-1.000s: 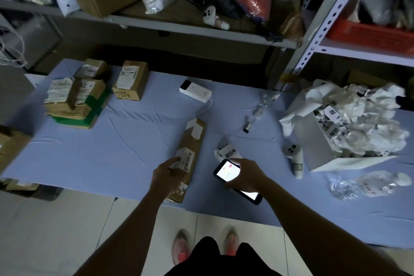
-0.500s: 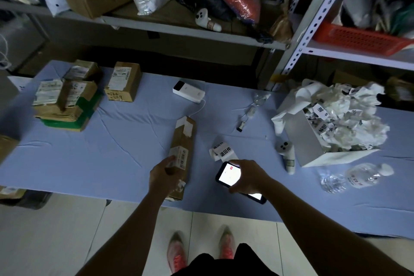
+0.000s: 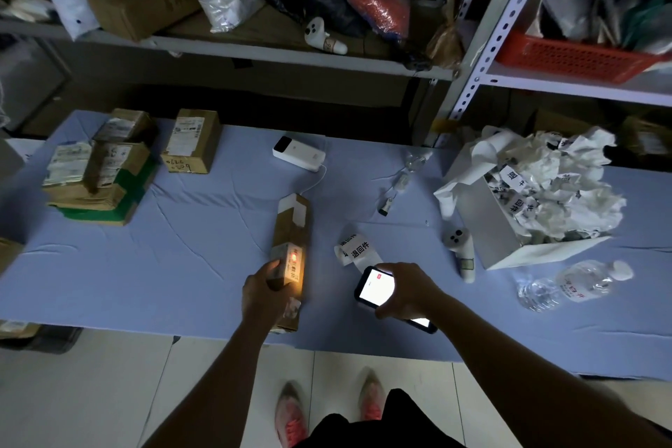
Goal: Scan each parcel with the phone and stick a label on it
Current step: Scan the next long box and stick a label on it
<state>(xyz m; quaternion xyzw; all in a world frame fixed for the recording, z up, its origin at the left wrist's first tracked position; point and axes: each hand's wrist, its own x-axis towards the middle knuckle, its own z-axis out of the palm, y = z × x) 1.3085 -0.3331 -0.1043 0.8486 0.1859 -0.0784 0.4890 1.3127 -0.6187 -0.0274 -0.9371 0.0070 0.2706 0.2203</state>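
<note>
A long brown parcel (image 3: 291, 229) lies lengthwise near the front edge of the blue-covered table (image 3: 182, 258). My left hand (image 3: 262, 290) grips its near end, and a warm light with a red dot falls on its white shipping label (image 3: 294, 263). To its right my right hand (image 3: 407, 289) holds a black phone (image 3: 374, 287) with a lit white screen, tilted toward the parcel. A roll of white printed labels (image 3: 353, 250) lies on the cloth just beyond the phone.
Several brown parcels (image 3: 98, 171) are stacked at the table's left, and one box (image 3: 192, 145) stands alone. A white power bank (image 3: 299, 153) with a cable, a white controller (image 3: 461, 251), a box of crumpled label backing (image 3: 538, 200) and a water bottle (image 3: 574, 284) lie at right. Shelves rise behind.
A warm scanning light with a red dot now shines on the parcel's label. The phone has tilted toward the parcel. My left hand keeps its grip on the parcel's near end.
</note>
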